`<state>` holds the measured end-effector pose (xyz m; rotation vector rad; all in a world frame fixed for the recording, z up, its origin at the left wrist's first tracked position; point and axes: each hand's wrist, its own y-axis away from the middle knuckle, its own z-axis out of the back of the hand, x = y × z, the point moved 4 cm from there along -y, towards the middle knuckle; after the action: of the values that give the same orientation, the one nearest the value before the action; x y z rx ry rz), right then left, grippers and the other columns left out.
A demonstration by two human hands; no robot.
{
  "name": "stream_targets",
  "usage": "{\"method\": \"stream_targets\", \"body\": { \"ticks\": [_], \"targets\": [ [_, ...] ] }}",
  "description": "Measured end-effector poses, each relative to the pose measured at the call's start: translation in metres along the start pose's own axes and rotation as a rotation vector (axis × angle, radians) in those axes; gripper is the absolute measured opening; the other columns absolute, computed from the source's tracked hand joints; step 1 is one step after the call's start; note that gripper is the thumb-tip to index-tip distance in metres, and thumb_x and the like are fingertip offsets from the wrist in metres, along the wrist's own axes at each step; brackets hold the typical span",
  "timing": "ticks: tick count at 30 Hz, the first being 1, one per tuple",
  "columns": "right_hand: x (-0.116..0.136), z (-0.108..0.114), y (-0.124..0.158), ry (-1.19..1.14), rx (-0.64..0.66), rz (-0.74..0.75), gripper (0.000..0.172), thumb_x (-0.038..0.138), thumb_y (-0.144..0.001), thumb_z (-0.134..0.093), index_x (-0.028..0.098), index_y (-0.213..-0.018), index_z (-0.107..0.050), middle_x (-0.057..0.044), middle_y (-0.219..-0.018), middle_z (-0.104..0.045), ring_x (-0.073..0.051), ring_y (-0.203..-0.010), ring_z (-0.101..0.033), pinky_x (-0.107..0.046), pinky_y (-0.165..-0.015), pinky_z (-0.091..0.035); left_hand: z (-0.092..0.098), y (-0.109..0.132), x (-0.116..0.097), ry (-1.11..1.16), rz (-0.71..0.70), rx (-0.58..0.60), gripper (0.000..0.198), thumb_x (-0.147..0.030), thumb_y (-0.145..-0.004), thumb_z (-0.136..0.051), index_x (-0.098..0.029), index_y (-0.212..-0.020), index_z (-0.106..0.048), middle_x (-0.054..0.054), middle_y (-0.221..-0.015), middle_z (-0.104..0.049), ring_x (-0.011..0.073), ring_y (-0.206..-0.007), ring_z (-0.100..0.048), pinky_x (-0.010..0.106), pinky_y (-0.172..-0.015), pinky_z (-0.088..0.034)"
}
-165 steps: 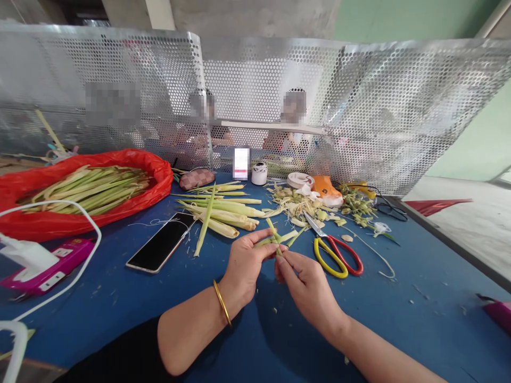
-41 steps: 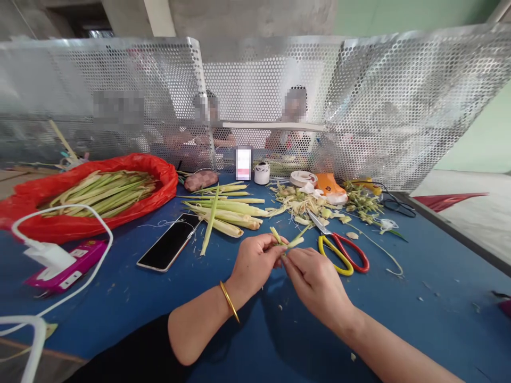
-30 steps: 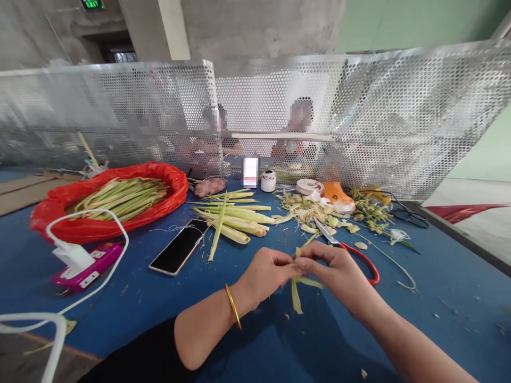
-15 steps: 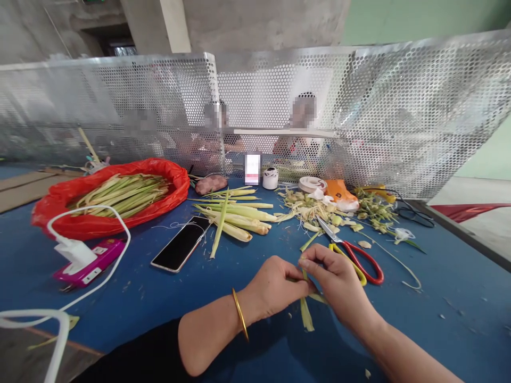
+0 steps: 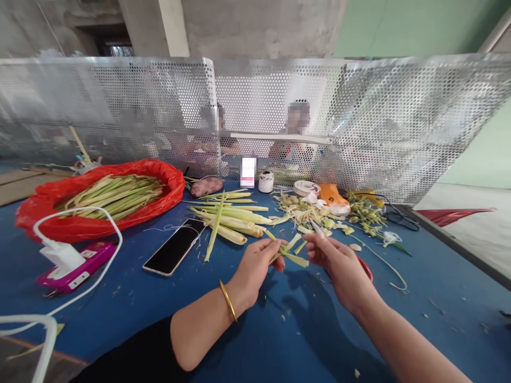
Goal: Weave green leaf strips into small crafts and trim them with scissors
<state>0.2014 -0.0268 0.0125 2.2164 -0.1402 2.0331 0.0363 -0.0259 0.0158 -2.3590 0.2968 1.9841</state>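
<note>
My left hand (image 5: 257,266) pinches a folded piece of green leaf strip (image 5: 296,259) between thumb and fingers. Several short ends of the strip stick out to the right. A little to the right is my right hand (image 5: 335,266), apart from the folded piece. Its fingers are curled together, and whatever they may hold is hidden. Behind this hand lies a pair of scissors (image 5: 316,227), mostly covered; the blade tip and part of a red handle (image 5: 366,269) show. Long pale green leaves (image 5: 239,215) lie beyond my left hand.
A red bag (image 5: 170,186) of leaf strips stands at left, near a magenta power strip (image 5: 75,268) with a white charger. A phone (image 5: 175,247) lies on the blue table. Tape (image 5: 306,188), an orange packet (image 5: 333,197) and scraps (image 5: 293,210) lie before a perforated metal screen (image 5: 263,90); people sit behind.
My hands have moved apart. The left, holding the leaf strip, has shifted left and up; the right has come off the strip and now covers much of the scissors. The camera view has shifted slightly.
</note>
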Motion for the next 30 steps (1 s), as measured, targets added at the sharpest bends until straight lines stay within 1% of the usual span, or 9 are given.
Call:
{"method": "stream_targets", "body": {
  "ticks": [3,6,9,13,16,20,22,27,30],
  "targets": [
    [-0.008,-0.011,0.005,-0.063,0.147,-0.101,0.037,0.05,-0.066,-0.074,0.015,-0.076,-0.068,-0.002,-0.07,-0.059,-0.015,-0.064,-0.053,-0.026,-0.06,-0.041,-0.002,0.001,0.002,0.021,0.06,0.054,0.034,-0.044,-0.081,-0.054,-0.012,-0.087,-0.065,0.002,-0.054,-0.059,0.011,-0.051,-0.05,0.023,-0.057,-0.039],
    [-0.01,-0.016,0.009,-0.087,0.145,-0.091,0.033,0.045,-0.063,-0.078,0.016,-0.072,-0.065,0.001,-0.061,-0.055,-0.012,-0.057,-0.048,-0.024,-0.054,-0.037,-0.006,0.004,0.006,-0.04,0.111,0.112,0.035,-0.048,-0.077,-0.06,-0.013,-0.075,-0.065,0.002,-0.052,-0.06,0.0098,-0.048,-0.049,0.021,-0.053,-0.037],
    [-0.01,-0.02,0.012,-0.085,0.171,-0.08,0.032,0.044,-0.063,-0.077,0.016,-0.068,-0.061,0.002,-0.058,-0.054,-0.011,-0.053,-0.046,-0.024,-0.051,-0.035,-0.009,0.006,0.008,-0.109,0.139,0.161,0.031,-0.044,-0.071,-0.066,-0.014,-0.065,-0.063,-0.001,-0.044,-0.054,0.0081,-0.042,-0.045,0.02,-0.047,-0.034],
    [-0.007,-0.024,0.013,-0.057,0.221,-0.058,0.031,0.043,-0.065,-0.076,0.017,-0.063,-0.058,0.003,-0.057,-0.051,-0.01,-0.053,-0.043,-0.024,-0.053,-0.034,-0.01,0.006,0.009,-0.167,0.115,0.177,0.021,-0.034,-0.071,-0.065,-0.014,-0.066,-0.065,-0.004,-0.037,-0.047,0.0071,-0.037,-0.041,0.019,-0.046,-0.033],
    [-0.004,-0.026,0.014,0.01,0.251,-0.01,0.031,0.042,-0.067,-0.075,0.017,-0.063,-0.057,0.002,-0.06,-0.053,-0.012,-0.06,-0.046,-0.025,-0.059,-0.035,-0.012,0.007,0.01,-0.179,0.134,0.208,0.022,-0.035,-0.071,-0.064,-0.014,-0.065,-0.065,-0.003,-0.038,-0.051,0.0078,-0.038,-0.045,0.02,-0.048,-0.037],
    [-0.006,-0.023,0.014,0.062,0.179,0.022,0.032,0.044,-0.065,-0.073,0.018,-0.06,-0.056,0.002,-0.057,-0.051,-0.013,-0.058,-0.043,-0.026,-0.056,-0.034,-0.015,0.01,0.012,-0.171,0.181,0.285,0.027,-0.04,-0.073,-0.062,-0.013,-0.073,-0.066,0.003,-0.05,-0.063,0.0121,-0.044,-0.055,0.024,-0.052,-0.045],
    [-0.009,-0.021,0.013,0.056,0.116,0.027,0.032,0.044,-0.064,-0.073,0.018,-0.058,-0.055,0.003,-0.055,-0.05,-0.012,-0.057,-0.04,-0.026,-0.055,-0.032,-0.015,0.011,0.011,-0.196,0.163,0.306,0.026,-0.039,-0.073,-0.062,-0.013,-0.069,-0.064,0.004,-0.052,-0.064,0.0138,-0.046,-0.057,0.025,-0.053,-0.046],
    [-0.016,-0.018,0.011,0.036,0.064,0.01,0.028,0.039,-0.062,-0.072,0.017,-0.056,-0.056,0.002,-0.054,-0.048,-0.012,-0.057,-0.038,-0.026,-0.055,-0.03,-0.013,0.015,0.002,-0.412,-0.013,0.308,0.03,-0.034,-0.077,-0.056,-0.014,-0.054,-0.061,0.005,-0.053,-0.067,0.012,-0.048,-0.055,0.02,-0.051,-0.04],
    [-0.014,-0.018,0.012,0.041,0.071,0.013,0.028,0.039,-0.062,-0.073,0.017,-0.056,-0.056,0.003,-0.054,-0.047,-0.012,-0.056,-0.038,-0.026,-0.054,-0.03,-0.013,0.017,0.0,-0.493,-0.045,0.303,0.034,-0.034,-0.078,-0.054,-0.014,-0.053,-0.063,0.005,-0.053,-0.067,0.0106,-0.046,-0.052,0.019,-0.047,-0.035]
  ]
}}
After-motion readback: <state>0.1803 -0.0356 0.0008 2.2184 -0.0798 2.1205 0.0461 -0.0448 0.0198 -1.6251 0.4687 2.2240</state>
